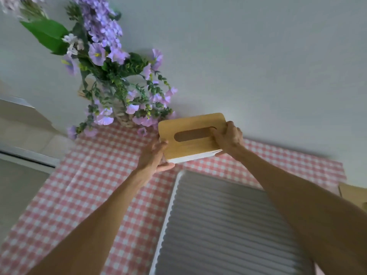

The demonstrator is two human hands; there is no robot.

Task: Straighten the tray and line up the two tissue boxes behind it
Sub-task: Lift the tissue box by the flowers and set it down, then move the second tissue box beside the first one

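Observation:
A tissue box (190, 124) with a wooden slotted lid and white sides is held between both hands, beyond the far edge of the tray near the wall. My left hand (155, 155) grips its left end and my right hand (228, 138) grips its right end, fingers over the lid. The grey ribbed tray (218, 225) with a white rim lies on the table in front of the box, partly under my right forearm. A wooden corner of a second box (353, 195) shows at the right edge, mostly cut off.
A pink-and-white checked cloth (89, 185) covers the table. A woven basket of purple flowers (119, 92) stands against the wall just left of the held box. The pale wall (258, 66) runs behind. A window sill or ledge (23, 155) lies at the left.

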